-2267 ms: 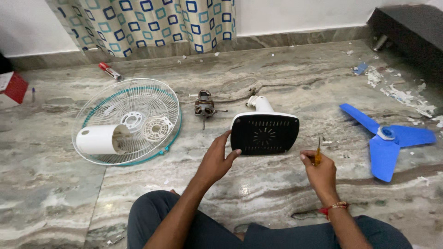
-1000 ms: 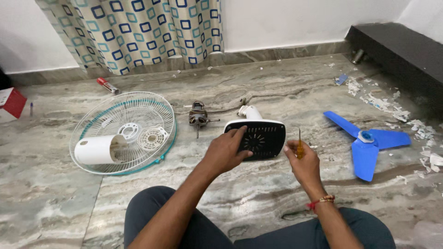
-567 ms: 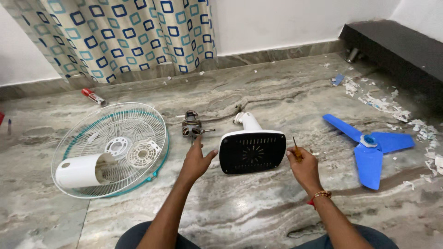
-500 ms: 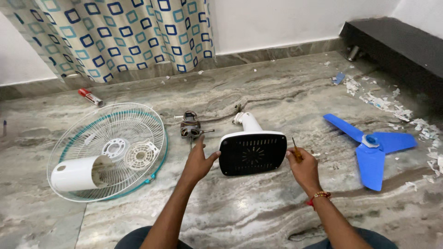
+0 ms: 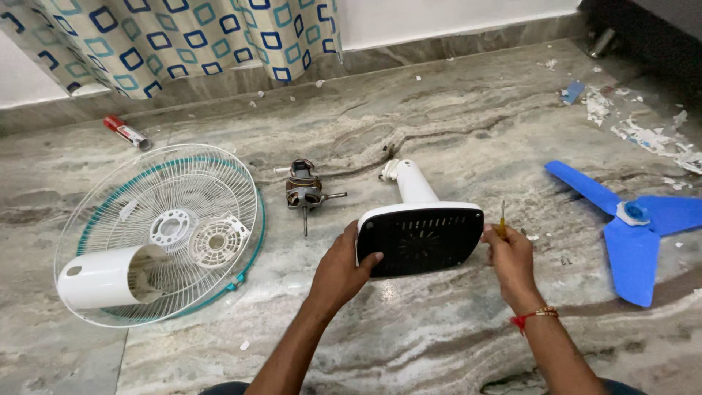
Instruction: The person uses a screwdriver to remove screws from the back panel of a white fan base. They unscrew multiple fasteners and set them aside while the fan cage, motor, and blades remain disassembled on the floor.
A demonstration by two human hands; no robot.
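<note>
**Ana:** Where is the fan base (image 5: 419, 241)?

**Ben:** On the stone floor (image 5: 439, 344), right in the middle. It is tipped up, so the black bottom faces the person. Its white neck points to 12 o'clock.

**Ana:** What does the left hand (image 5: 342, 269) do?

**Ben:** It grips the base at the 9 o'clock edge, thumb on the black part.

**Ana:** And the right hand (image 5: 510, 256)?

**Ben:** It is closed around a small screwdriver (image 5: 502, 219) at the 3 o'clock edge. The tip points up.

**Ana:** How to do this well?

**Ben:** I think: hold the base still, then push the tip straight in so it does not slip.

**Ana:** What else is near?

**Ben:** The motor (image 5: 304, 192) at 11 o'clock, the wire guard (image 5: 164, 227) at 9, the blue blades (image 5: 629, 223) at 3.
</note>
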